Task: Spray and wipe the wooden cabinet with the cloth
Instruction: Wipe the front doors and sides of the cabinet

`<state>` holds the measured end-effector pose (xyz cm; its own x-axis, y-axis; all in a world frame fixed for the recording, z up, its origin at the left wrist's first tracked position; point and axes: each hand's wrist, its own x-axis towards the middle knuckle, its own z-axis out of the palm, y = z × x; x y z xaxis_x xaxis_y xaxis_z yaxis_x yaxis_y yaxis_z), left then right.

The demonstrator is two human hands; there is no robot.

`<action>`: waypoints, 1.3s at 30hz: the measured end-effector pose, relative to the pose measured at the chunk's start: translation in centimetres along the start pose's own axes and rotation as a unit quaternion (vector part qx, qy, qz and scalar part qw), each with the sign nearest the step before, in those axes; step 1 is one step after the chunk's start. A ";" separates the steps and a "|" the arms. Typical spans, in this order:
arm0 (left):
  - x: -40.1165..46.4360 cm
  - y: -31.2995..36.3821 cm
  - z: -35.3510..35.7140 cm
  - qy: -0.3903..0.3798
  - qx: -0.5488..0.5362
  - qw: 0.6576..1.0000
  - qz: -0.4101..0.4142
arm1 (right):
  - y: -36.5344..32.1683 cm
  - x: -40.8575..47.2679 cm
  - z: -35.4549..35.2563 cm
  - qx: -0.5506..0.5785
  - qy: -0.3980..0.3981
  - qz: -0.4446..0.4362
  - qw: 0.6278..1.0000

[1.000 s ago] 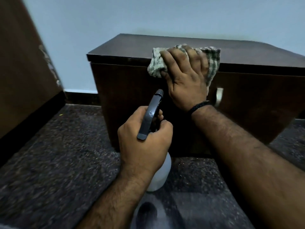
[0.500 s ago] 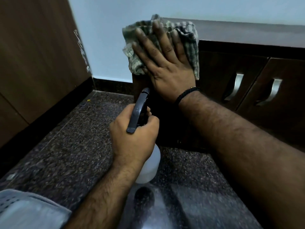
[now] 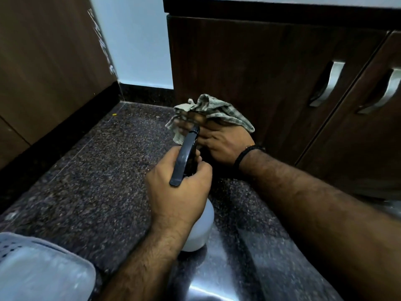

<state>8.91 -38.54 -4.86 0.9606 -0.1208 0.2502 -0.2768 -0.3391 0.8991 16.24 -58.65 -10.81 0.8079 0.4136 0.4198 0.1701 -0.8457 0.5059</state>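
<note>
Where crumpled, checked cloth [image 3: 213, 109] against smooth cabinet [image 3: 249, 68]

No legible text (anywhere visible)

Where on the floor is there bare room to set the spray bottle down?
Bare floor lies to the left of the left hand, bordered by the dark skirting. It is crowded by the cabinet, where the right hand holds the cloth beyond the spray bottle.

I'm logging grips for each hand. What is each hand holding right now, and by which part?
The left hand grips the spray bottle around its neck, below the dark trigger head. The right hand holds the bunched cloth by its underside.
</note>
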 end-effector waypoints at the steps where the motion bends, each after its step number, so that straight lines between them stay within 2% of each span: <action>1: -0.1 0.2 0.2 -0.002 -0.006 1.000 -0.004 | 0.2 -0.1 -0.3 -0.005 0.001 0.005 1.000; 7: -0.3 2.6 1.4 -0.016 -0.034 0.999 0.000 | 3.1 0.5 -6.0 -0.036 0.054 0.081 0.995; 13: -1.4 6.1 3.3 -0.022 -0.053 0.998 0.040 | 6.7 -1.1 -11.5 -0.099 0.070 0.173 0.977; 22: -4.4 10.2 6.8 -0.077 -0.082 0.991 0.072 | 9.7 -7.6 -14.7 -0.125 0.047 0.218 0.967; 29: -5.5 11.6 8.4 -0.096 -0.093 0.987 0.093 | 9.3 -9.8 -14.7 -0.088 0.088 0.258 0.958; 35: -5.7 11.6 8.3 -0.104 -0.078 0.986 0.102 | 8.5 -13.9 -13.4 -0.081 0.084 0.160 0.980; 39: -5.6 12.6 7.4 -0.110 -0.084 0.986 0.093 | 8.2 -13.1 -15.1 -0.018 0.113 0.218 0.969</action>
<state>-0.13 -49.05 2.42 0.8599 -0.3728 0.3486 -0.4219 -0.1349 0.8965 -1.49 -65.85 -0.77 0.6533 0.0870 0.7521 -0.1819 -0.9463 0.2674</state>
